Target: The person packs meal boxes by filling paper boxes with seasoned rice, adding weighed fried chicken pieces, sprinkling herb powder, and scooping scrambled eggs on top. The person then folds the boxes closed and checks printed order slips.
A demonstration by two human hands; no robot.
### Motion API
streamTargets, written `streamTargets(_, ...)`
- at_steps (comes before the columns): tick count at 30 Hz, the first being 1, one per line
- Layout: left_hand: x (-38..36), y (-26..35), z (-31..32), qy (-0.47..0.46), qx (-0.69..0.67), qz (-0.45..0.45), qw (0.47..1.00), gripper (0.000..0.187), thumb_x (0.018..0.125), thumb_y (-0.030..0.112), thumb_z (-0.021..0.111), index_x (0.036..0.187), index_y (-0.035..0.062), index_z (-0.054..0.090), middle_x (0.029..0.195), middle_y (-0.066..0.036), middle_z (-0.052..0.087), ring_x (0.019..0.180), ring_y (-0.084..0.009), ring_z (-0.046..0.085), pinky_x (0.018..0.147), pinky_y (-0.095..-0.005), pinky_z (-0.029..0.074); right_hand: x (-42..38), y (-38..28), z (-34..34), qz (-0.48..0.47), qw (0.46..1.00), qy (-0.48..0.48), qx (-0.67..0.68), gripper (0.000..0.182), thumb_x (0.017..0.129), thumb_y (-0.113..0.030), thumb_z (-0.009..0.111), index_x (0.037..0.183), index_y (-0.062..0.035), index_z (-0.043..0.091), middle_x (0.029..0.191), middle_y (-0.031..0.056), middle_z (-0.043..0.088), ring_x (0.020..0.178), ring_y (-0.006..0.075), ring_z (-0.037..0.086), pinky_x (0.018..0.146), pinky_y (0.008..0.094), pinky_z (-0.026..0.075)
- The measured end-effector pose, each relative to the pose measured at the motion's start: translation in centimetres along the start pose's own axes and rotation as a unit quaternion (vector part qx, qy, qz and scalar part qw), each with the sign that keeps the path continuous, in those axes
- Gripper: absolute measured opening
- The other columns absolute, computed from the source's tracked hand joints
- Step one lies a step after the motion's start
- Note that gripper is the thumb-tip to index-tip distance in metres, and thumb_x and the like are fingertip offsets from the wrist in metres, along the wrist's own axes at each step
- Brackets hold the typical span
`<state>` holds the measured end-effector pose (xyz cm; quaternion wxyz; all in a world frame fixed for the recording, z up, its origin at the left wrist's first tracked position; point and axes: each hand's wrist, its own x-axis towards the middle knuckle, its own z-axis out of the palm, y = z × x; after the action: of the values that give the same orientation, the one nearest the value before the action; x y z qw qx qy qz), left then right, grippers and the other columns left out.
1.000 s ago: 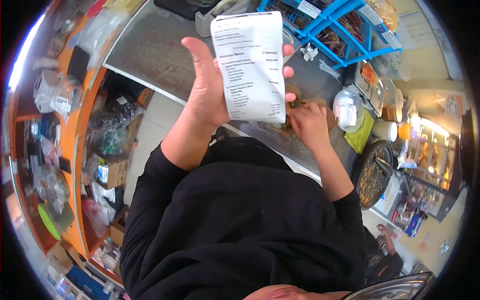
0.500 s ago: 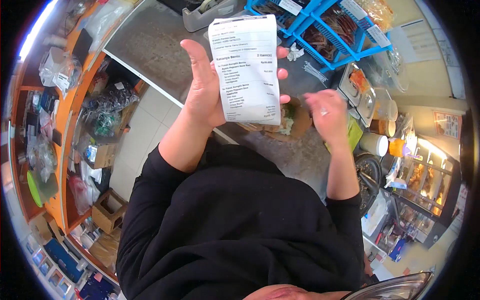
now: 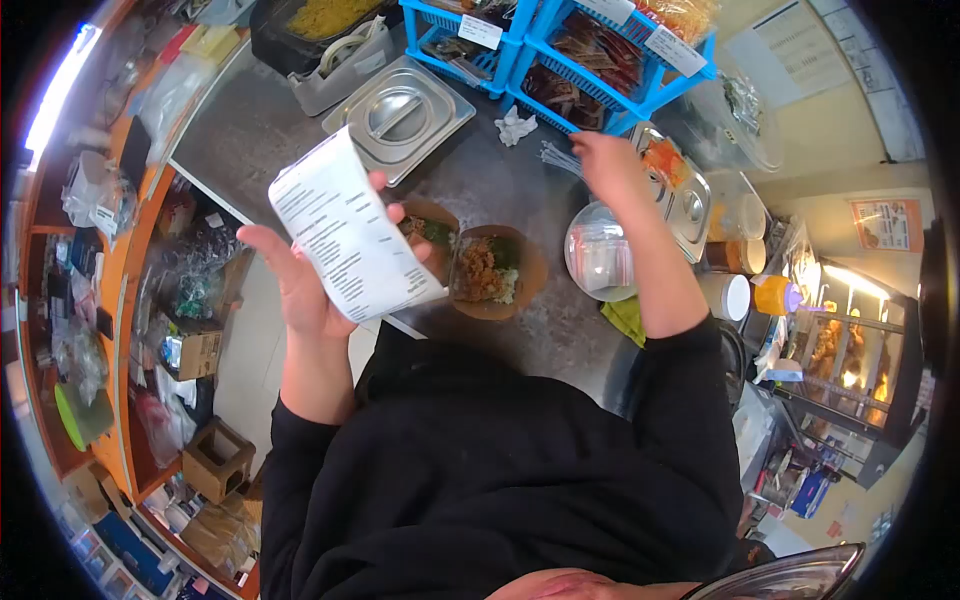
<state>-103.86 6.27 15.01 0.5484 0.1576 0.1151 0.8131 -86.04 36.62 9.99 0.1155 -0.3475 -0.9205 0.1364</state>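
Here's my left hand [image 3: 308,295], palm up behind the long white receipt [image 3: 350,235], fingertips showing along its far edge, thumb standing off to the side — so the hold is loose, and a tilt of that palm could let the paper slide. The receipt hangs over the counter [image 3: 560,335], its lower corner right by the open boxes in my view; if I let it dip, it could pick up grease from the food. And out goes my right arm, the right hand [image 3: 612,168] up by the lower edge of the blue baskets [image 3: 643,106], near some thin clear strips [image 3: 562,157]; I can't tell whether its fingers hold anything. That forearm crosses above the round clear tub [image 3: 603,270] — drop the elbow and the tub could get nudged.

Containers now! The brown paper box [image 3: 530,292] has white rice, a brown crumbly topping and something dark green; its neighbour, the partly hidden box [image 3: 443,212], shows greens too. Pale flat packets sit in the tub, dark reddish-brown packs fill the baskets, yellow food lies in the black pan [image 3: 275,48], and the steel pan [image 3: 400,118] has its lid on, contents hidden
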Motion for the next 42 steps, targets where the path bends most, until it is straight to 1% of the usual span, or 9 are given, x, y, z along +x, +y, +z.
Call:
streamTargets(6,-1.2,1.5,-1.1,0.014,0.032,0.035,0.999,0.098,0.074,0.079,0.041,0.146,0.0144,0.024,0.141,-0.015,0.039,0.116,-0.0351,0.052,0.091,-0.0648,0.042,5.7,1.3,6.3,0.029,0.981,0.192,0.01,0.045,0.084,-0.022,0.062,0.119,0.0037,0.049,0.104,0.0291,0.058,0.092,0.0444,0.059,0.078,0.0496,0.049)
streamTargets(9,-2.0,2.0,-1.6,0.031,0.032,0.053,0.998,0.096,0.075,0.077,0.042,0.145,0.0144,0.025,0.141,-0.015,0.039,0.116,-0.0354,0.052,0.092,-0.0643,0.042,7.9,1.5,8.5,0.093,0.973,0.21,0.012,0.047,0.08,-0.024,0.068,0.115,0.0047,0.053,0.106,0.0295,0.058,0.091,0.0439,0.059,0.077,0.0497,0.048)
streamTargets(12,-2.5,2.9,-1.9,0.056,0.037,0.069,0.995,0.098,0.074,0.078,0.042,0.145,0.0136,0.025,0.14,-0.016,0.04,0.115,-0.0354,0.053,0.091,-0.065,0.042,9.0,2.4,10.8,0.02,0.918,0.394,-0.024,0.043,0.076,-0.023,0.073,0.108,0.0025,0.06,0.101,0.0252,0.061,0.088,0.0413,0.06,0.074,0.0472,0.049)
streamTargets(18,-3.7,4.3,-2.2,0.088,0.061,0.101,0.989,0.101,0.072,0.08,0.042,0.145,0.0114,0.024,0.136,-0.018,0.043,0.111,-0.0345,0.055,0.087,-0.0654,0.045,9.7,2.6,11.2,0.234,0.885,0.323,0.239,0.028,0.075,-0.02,0.074,0.096,-0.0025,0.067,0.08,0.0118,0.067,0.068,0.0298,0.061,0.066,0.0393,0.048)
streamTargets(27,-4.9,5.5,-2.2,0.079,0.057,0.11,0.989,0.1,0.072,0.078,0.046,0.144,0.0108,0.027,0.135,-0.016,0.045,0.112,-0.0336,0.054,0.089,-0.0626,0.044,7.2,4.9,13.9,0.098,0.86,0.4,0.3,0.017,0.083,-0.015,0.067,0.083,-0.0017,0.055,0.074,0.0096,0.059,0.066,0.018,0.056,0.064,0.0316,0.044)
streamTargets(34,-6.0,5.3,-2.4,0.043,0.052,0.091,0.994,0.1,0.069,0.071,0.058,0.143,0.0111,0.029,0.138,-0.015,0.043,0.116,-0.0337,0.051,0.094,-0.0597,0.042,-0.9,-1.4,5.0,0.04,0.81,0.26,0.525,0.007,0.093,-0.008,0.053,0.099,-0.0049,0.049,0.084,0.0022,0.06,0.076,0.0095,0.056,0.07,0.0235,0.044)
streamTargets(37,-6.2,4.9,-2.1,0.078,0.07,0.113,0.988,0.1,0.073,0.08,0.044,0.143,0.0106,0.029,0.134,-0.016,0.047,0.111,-0.0331,0.056,0.088,-0.0617,0.046,-5.0,-4.7,2.0,0.026,0.797,0.07,0.6,0.009,0.094,-0.009,0.052,0.102,-0.0056,0.05,0.083,0.0027,0.061,0.078,0.0107,0.059,0.071,0.0243,0.045)
streamTargets(40,-6.7,5.2,-2.4,0.054,0.065,0.094,0.992,0.1,0.07,0.072,0.056,0.144,0.0113,0.027,0.138,-0.015,0.043,0.117,-0.0325,0.05,0.094,-0.0592,0.042,-8.2,-6.2,3.0,0.013,0.805,-0.125,0.58,0.012,0.092,-0.01,0.054,0.104,-0.0061,0.051,0.081,0.0051,0.063,0.077,0.0135,0.062,0.071,0.0268,0.047)
streamTargets(42,-6.8,5.2,-2.4,0.048,0.072,0.09,0.992,0.099,0.072,0.073,0.054,0.144,0.0114,0.026,0.138,-0.015,0.043,0.116,-0.0326,0.05,0.094,-0.0588,0.042,-10.0,-7.0,3.9,-0.002,0.87,-0.178,0.459,0.015,0.091,-0.01,0.055,0.104,-0.0066,0.051,0.08,0.0085,0.065,0.076,0.0184,0.064,0.07,0.0297,0.048)
